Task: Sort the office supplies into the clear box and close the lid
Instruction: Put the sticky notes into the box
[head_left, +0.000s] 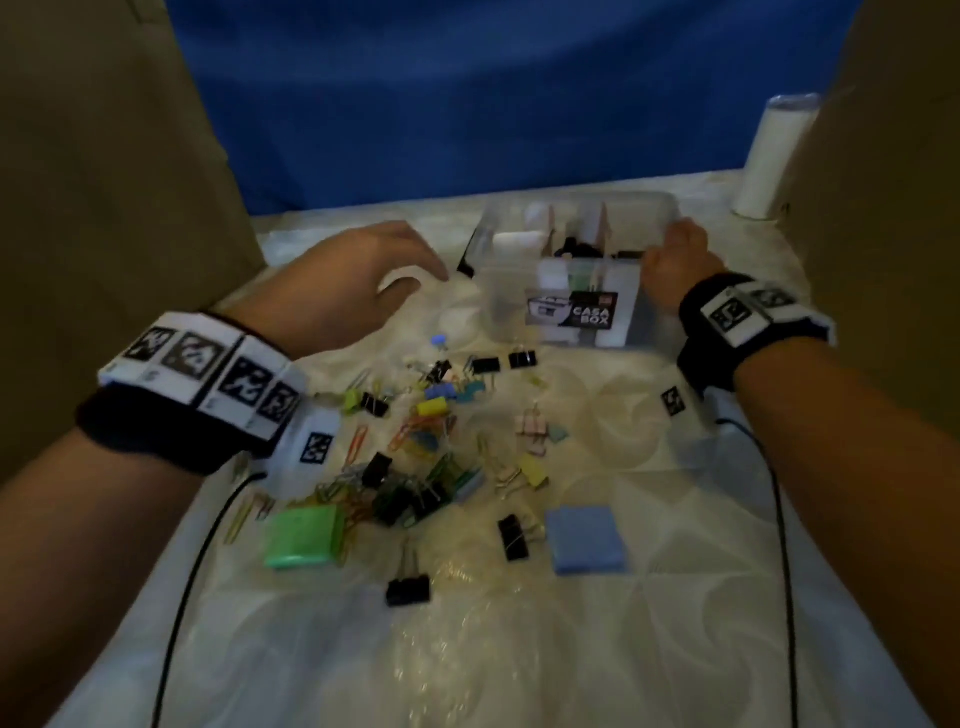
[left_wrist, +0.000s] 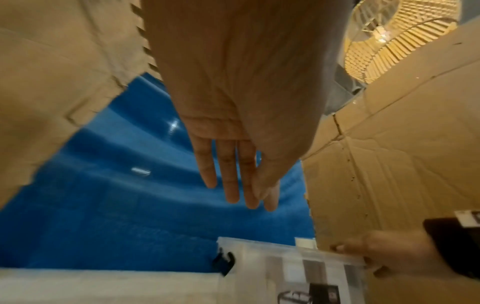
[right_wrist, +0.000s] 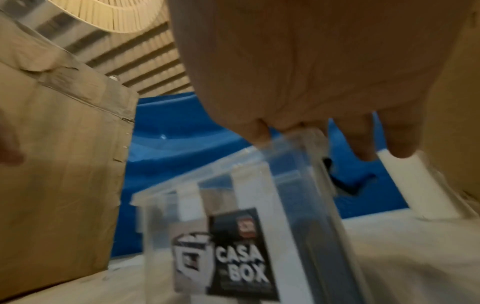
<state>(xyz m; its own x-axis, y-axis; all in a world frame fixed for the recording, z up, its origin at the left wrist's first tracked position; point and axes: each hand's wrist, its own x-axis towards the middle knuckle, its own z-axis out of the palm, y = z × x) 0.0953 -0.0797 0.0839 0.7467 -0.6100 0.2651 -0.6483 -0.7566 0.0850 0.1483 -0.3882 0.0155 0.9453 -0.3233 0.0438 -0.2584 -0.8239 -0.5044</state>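
Right hand (right_wrist: 311, 86) on clear box (head_left: 576, 312) rim.

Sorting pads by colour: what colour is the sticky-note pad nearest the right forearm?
Light blue sticky-note pad; clearest in the head view.

A white roll (head_left: 769, 156) stands at the far right between a cardboard wall (head_left: 893, 208) and a blue backdrop (head_left: 467, 93).

The left hand (left_wrist: 233, 127) is seen with fingers (left_wrist: 231, 176) held straight and together, nothing gripped. Lower right, the clear box (left_wrist: 293, 271) (its black latch (left_wrist: 224, 263) on the left end) is gripped at its rim by the right hand (left_wrist: 384, 253).
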